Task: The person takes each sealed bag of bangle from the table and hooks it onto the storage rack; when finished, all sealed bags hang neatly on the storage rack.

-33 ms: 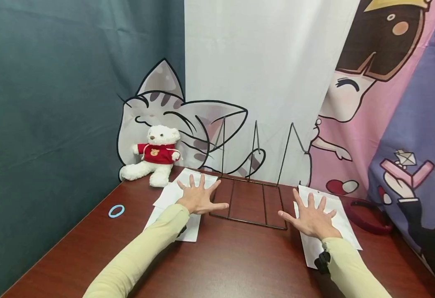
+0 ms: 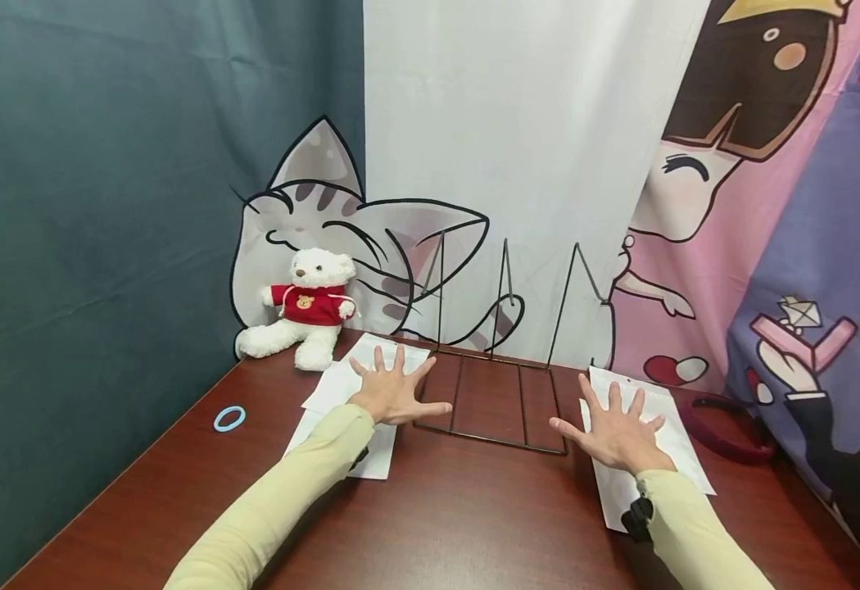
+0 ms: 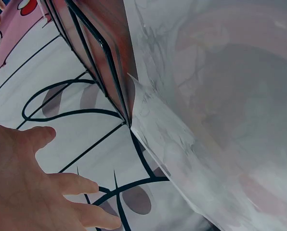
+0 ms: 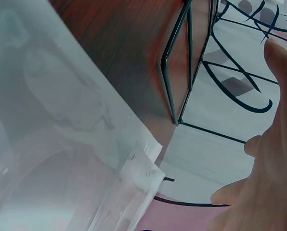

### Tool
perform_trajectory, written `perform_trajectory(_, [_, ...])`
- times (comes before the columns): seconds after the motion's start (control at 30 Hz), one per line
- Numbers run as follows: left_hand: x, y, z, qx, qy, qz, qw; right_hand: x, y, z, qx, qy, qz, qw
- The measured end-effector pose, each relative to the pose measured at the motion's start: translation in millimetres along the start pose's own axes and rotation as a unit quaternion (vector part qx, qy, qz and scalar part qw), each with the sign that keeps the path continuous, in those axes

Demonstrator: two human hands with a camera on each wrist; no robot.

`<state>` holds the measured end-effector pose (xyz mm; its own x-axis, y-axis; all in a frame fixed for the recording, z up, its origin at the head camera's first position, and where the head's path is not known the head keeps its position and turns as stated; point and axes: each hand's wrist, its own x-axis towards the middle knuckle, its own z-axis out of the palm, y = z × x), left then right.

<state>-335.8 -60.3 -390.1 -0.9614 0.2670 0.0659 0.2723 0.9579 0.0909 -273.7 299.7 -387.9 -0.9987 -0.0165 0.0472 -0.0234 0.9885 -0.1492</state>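
Observation:
My left hand (image 2: 389, 395), fingers spread wide, is over a flat, glossy white packet (image 2: 371, 455) left of the black wire rack (image 2: 526, 447). On the other side, my right hand (image 2: 617, 430) is likewise spread over a second white packet (image 2: 684, 442). Neither hand grips anything. Each packet looks like two overlapping pieces in the head view. The left wrist view has the near packet's crinkled, translucent surface (image 3: 220, 120) beside the rack's bars. A creased packet edge (image 4: 134, 183) shows in the right wrist view. Both hands partly hide the packets below them.
A white teddy bear (image 2: 305, 305) in a red top sits at the back left. In front of it lies a light blue ring (image 2: 229, 419). A dark red curved band (image 2: 728, 442) lies far right. Printed curtains (image 2: 533, 123) border the brown table (image 2: 467, 516).

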Motion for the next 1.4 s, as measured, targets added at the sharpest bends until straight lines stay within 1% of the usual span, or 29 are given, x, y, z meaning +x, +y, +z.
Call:
perform_trajectory(0.27, [1.7, -3.7, 2.0, 0.002, -0.006, -0.008, 0.9999, 4, 5, -2.4, 0.011, -0.010, 0.003, 1.000])
perform_trajectory(0.37, [0.8, -4.2, 3.7, 0.004, -0.011, -0.010, 0.9999, 9, 13, -3.4, 0.011, -0.014, 0.002, 1.000])
perform_trajectory(0.47, [-0.5, -3.7, 5.6, -0.002, -0.019, -0.010, 0.9998, 15, 25, -4.5, 0.009, -0.022, -0.003, 1.000])
perform_trajectory(0.53, [-0.9, -2.5, 6.8, -0.015, -0.026, -0.007, 0.9995, 20, 37, -6.3, 0.006, -0.024, -0.009, 1.000])
perform_trajectory(0.63, [-1.1, -0.3, 7.9, -0.055, -0.037, 0.005, 0.9978, 28, 56, -9.4, 0.003, -0.009, -0.039, 0.999])
perform_trajectory(0.73, [-1.1, 1.2, 8.6, -0.101, -0.052, 0.021, 0.9933, 38, 76, -11.4, 0.007, 0.013, -0.078, 0.997])
perform_trajectory(0.8, [-0.5, 1.4, 9.2, -0.126, -0.058, 0.037, 0.9896, 44, 87, -11.3, 0.013, 0.018, -0.090, 0.996])
perform_trajectory(0.9, [0.9, 0.8, 10.4, -0.151, -0.063, 0.068, 0.9841, 53, 102, -10.6, 0.023, 0.011, -0.083, 0.996])
perform_trajectory(1.0, [2.1, 0.2, 11.7, -0.162, -0.057, 0.091, 0.9810, 59, 112, -9.5, 0.032, 0.003, -0.066, 0.997])
perform_trajectory(1.23, [5.3, 0.4, 14.7, -0.178, -0.044, 0.106, 0.9774, 69, 124, -3.4, 0.037, -0.009, -0.030, 0.999])
perform_trajectory(1.3, [6.4, 0.5, 15.2, -0.175, -0.042, 0.108, 0.9776, 71, 126, -1.1, 0.037, -0.009, -0.026, 0.999])
perform_trajectory(1.4, [7.7, 0.5, 15.2, -0.159, -0.042, 0.109, 0.9802, 74, 126, 1.4, 0.034, -0.016, -0.018, 0.999])
